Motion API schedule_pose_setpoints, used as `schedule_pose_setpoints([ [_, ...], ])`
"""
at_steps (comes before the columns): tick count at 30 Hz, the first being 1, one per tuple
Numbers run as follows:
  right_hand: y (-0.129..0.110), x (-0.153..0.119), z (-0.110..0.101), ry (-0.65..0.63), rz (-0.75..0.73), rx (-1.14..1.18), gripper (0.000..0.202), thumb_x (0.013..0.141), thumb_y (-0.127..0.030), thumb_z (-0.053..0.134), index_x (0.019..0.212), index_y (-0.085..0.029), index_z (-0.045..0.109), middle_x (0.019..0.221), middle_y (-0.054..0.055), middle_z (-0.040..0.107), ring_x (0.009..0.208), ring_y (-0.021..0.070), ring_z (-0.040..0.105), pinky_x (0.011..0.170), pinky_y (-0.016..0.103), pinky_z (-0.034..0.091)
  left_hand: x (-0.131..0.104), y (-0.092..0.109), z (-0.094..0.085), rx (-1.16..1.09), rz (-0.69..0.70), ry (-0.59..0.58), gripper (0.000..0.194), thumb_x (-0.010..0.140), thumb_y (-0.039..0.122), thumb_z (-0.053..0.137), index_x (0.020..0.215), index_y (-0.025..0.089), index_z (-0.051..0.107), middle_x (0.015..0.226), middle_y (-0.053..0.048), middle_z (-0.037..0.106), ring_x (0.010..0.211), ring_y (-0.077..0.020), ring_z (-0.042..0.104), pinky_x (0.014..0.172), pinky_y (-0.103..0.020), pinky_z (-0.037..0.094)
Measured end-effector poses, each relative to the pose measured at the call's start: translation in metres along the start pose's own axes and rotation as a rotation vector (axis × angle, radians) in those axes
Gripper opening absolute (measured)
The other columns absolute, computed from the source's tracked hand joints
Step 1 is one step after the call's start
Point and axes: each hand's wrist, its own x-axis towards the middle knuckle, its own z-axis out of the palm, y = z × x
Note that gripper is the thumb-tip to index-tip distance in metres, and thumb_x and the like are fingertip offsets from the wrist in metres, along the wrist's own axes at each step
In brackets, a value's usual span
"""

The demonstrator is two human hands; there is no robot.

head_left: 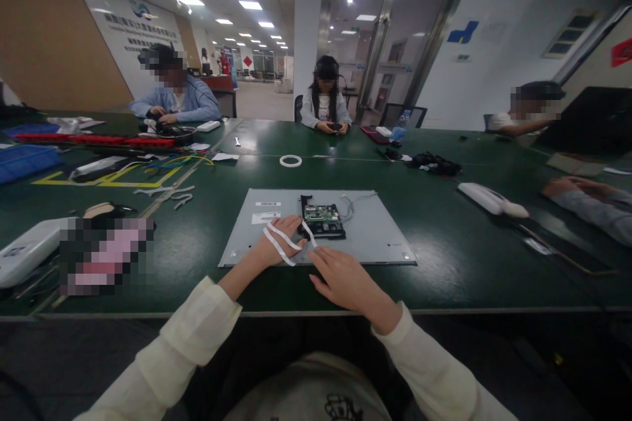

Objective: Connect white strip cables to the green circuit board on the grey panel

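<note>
A grey flat panel (365, 237) lies on the table in front of me, with a black bracket (332, 231) and a green circuit board (320, 213) on top. My left hand (277, 241) rests on the panel, its fingers stretched toward the bracket's left edge and the thumb apart. Two white tape strips (280, 248) hang across the back of that hand. Another white tape strip (308, 231) runs over the bracket's left side. My right hand (345, 278) has its fingertips on that strip's lower end, thumb lower down. Grey wires (349, 205) curl at the board's right.
A white tape roll (290, 161) lies beyond the panel. Loose white strips (170, 193), yellow tape lines (141, 176) and cables are at left. A white device (488, 198) lies at right, near another person's hands (575, 185). Other people sit around the table.
</note>
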Motion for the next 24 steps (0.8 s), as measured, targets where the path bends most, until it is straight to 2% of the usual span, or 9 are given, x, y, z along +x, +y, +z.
schedule_pose_setpoints([
  [4, -0.003, -0.009, -0.001, 0.006, 0.115, 0.094, 0.033, 0.086, -0.023, 0.046, 0.117, -0.013, 0.051, 0.112, 0.016, 0.059, 0.103, 0.0252, 0.056, 0.085, 0.039, 0.048, 0.0, 0.0, -0.005, -0.006, 0.009, -0.018, 0.048, 0.083, 0.039, 0.048, 0.124, 0.015, 0.048, 0.129, -0.013, 0.052, 0.119, -0.0258, 0.049, 0.102, -0.045, 0.036],
  [7, -0.004, -0.017, -0.004, 0.074, 0.264, 0.283, 0.038, 0.086, -0.024, 0.046, 0.123, -0.015, 0.048, 0.114, 0.014, 0.059, 0.104, 0.0246, 0.056, 0.089, 0.041, 0.045, 0.004, 0.0, -0.015, -0.045, 0.033, -0.008, 0.045, 0.085, 0.041, 0.047, 0.121, 0.016, 0.049, 0.124, -0.012, 0.056, 0.114, -0.0243, 0.053, 0.098, -0.04, 0.041],
  [10, -0.004, -0.018, -0.009, 0.181, 0.419, 0.707, 0.036, 0.088, -0.031, 0.045, 0.121, -0.019, 0.048, 0.111, 0.009, 0.062, 0.103, 0.0207, 0.058, 0.09, 0.037, 0.046, 0.013, 0.009, -0.028, -0.055, 0.011, 0.053, 0.039, 0.087, 0.037, 0.044, 0.117, 0.013, 0.051, 0.118, -0.013, 0.058, 0.11, -0.0228, 0.055, 0.095, -0.037, 0.043],
  [13, -0.002, -0.007, -0.016, 0.281, 0.547, 1.194, 0.034, 0.087, -0.043, 0.044, 0.11, -0.019, 0.052, 0.109, 0.009, 0.062, 0.099, 0.0183, 0.06, 0.081, 0.031, 0.05, 0.028, 0.028, -0.04, -0.004, -0.042, 0.133, 0.038, 0.086, 0.029, 0.045, 0.118, 0.01, 0.05, 0.12, -0.015, 0.056, 0.11, -0.0251, 0.054, 0.096, -0.04, 0.041],
  [15, 0.001, 0.003, -0.019, 0.338, 0.61, 1.356, 0.036, 0.084, -0.048, 0.046, 0.104, -0.019, 0.054, 0.109, 0.009, 0.062, 0.096, 0.0179, 0.061, 0.075, 0.028, 0.051, 0.038, 0.043, -0.046, 0.024, -0.064, 0.162, 0.038, 0.085, 0.027, 0.045, 0.12, 0.012, 0.049, 0.122, -0.014, 0.055, 0.11, -0.026, 0.053, 0.096, -0.042, 0.04],
  [17, 0.004, 0.012, -0.021, 0.388, 0.651, 1.383, 0.038, 0.08, -0.051, 0.051, 0.099, -0.018, 0.055, 0.104, 0.008, 0.062, 0.09, 0.017, 0.061, 0.069, 0.025, 0.05, 0.046, 0.057, -0.05, 0.04, -0.073, 0.164, 0.037, 0.085, 0.023, 0.044, 0.12, 0.012, 0.049, 0.124, -0.014, 0.053, 0.112, -0.0262, 0.051, 0.097, -0.042, 0.038],
  [19, 0.007, 0.018, -0.021, 0.432, 0.69, 1.345, 0.039, 0.077, -0.053, 0.053, 0.093, -0.017, 0.056, 0.089, 0.005, 0.063, 0.079, 0.0154, 0.061, 0.061, 0.023, 0.048, 0.051, 0.067, -0.052, 0.054, -0.069, 0.164, 0.037, 0.085, 0.02, 0.042, 0.12, 0.011, 0.048, 0.127, -0.015, 0.052, 0.116, -0.0264, 0.048, 0.098, -0.042, 0.036],
  [22, 0.013, 0.02, -0.017, 0.464, 0.724, 1.287, 0.038, 0.075, -0.055, 0.054, 0.08, -0.017, 0.055, 0.066, 0.0, 0.058, 0.062, 0.0127, 0.056, 0.052, 0.021, 0.041, 0.053, 0.076, -0.049, 0.09, -0.05, 0.185, 0.038, 0.085, 0.019, 0.04, 0.121, 0.012, 0.047, 0.129, -0.015, 0.05, 0.121, -0.0271, 0.043, 0.1, -0.045, 0.033],
  [24, 0.016, 0.019, -0.014, 0.47, 0.715, 1.272, 0.036, 0.074, -0.054, 0.056, 0.072, -0.017, 0.055, 0.058, -0.002, 0.054, 0.056, 0.0111, 0.051, 0.05, 0.021, 0.037, 0.052, 0.078, -0.046, 0.126, -0.051, 0.198, 0.038, 0.085, 0.02, 0.041, 0.122, 0.014, 0.047, 0.13, -0.013, 0.05, 0.123, -0.0273, 0.041, 0.1, -0.046, 0.032],
])
